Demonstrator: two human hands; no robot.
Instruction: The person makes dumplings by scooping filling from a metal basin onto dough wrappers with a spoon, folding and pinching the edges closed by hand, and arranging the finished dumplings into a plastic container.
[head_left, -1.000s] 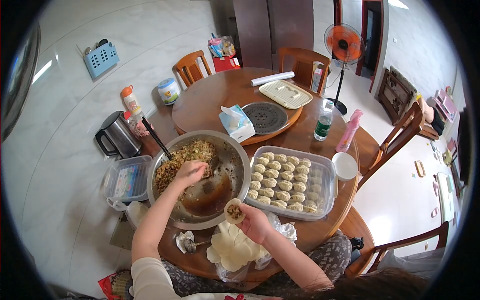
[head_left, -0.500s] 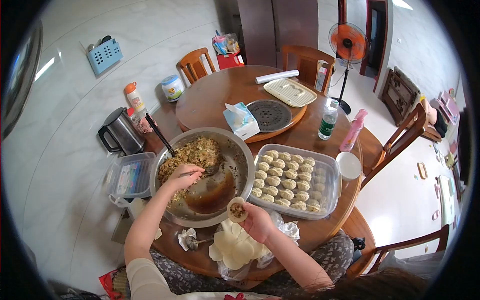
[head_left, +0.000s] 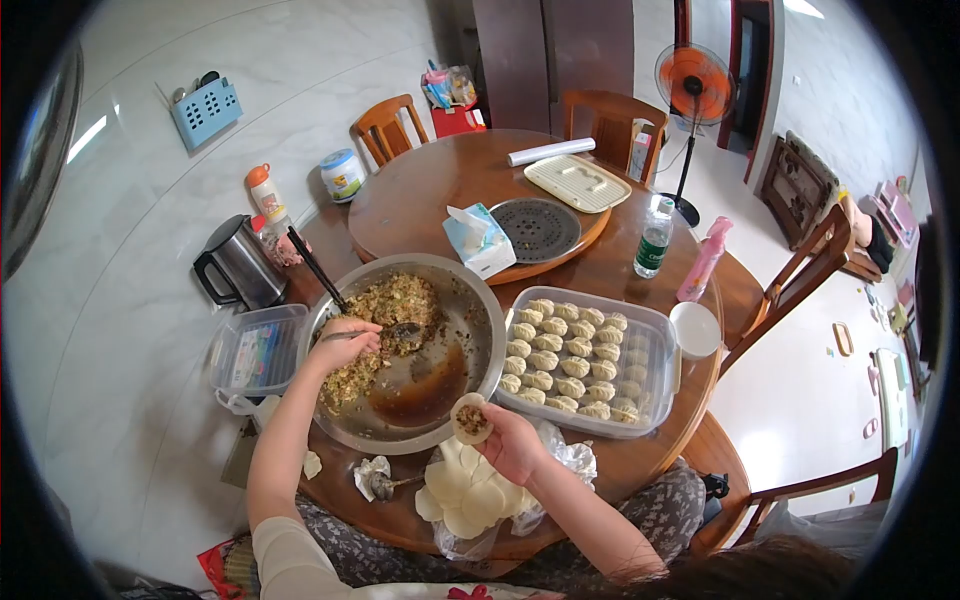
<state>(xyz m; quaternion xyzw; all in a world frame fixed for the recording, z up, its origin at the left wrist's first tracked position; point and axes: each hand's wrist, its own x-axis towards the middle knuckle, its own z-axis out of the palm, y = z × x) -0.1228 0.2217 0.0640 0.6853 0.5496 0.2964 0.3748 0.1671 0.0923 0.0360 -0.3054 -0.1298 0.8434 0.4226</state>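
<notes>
My left hand [head_left: 345, 343] is closed on the handle of a metal spoon [head_left: 402, 335] over the left part of a large steel bowl [head_left: 473, 413]. The spoon's head rests at the brown minced filling [head_left: 390, 303], and dark liquid lies lower in the bowl. Between the fingers of my right hand [head_left: 512, 444], a round wrapper [head_left: 470, 418] with some filling on it is held near the bowl's lower right rim. Below it lies a pile of flat wrappers [head_left: 465, 495] on plastic. Rows of pleated dumplings [head_left: 573, 366] sit in a clear plastic tray [head_left: 655, 395] to the right.
Chopsticks [head_left: 316, 270] lean in the bowl. Around it are a kettle [head_left: 240, 262], a clear box [head_left: 258, 350], a tissue box [head_left: 478, 240], a water bottle [head_left: 652, 240], a pink bottle [head_left: 704, 262] and a white bowl [head_left: 694, 330]. Crumpled paper [head_left: 371, 478] lies near the front edge.
My left hand has moved left within the bowl, and the spoon's head now shows beside the filling. My right hand still holds the wrapper in nearly the same place.
</notes>
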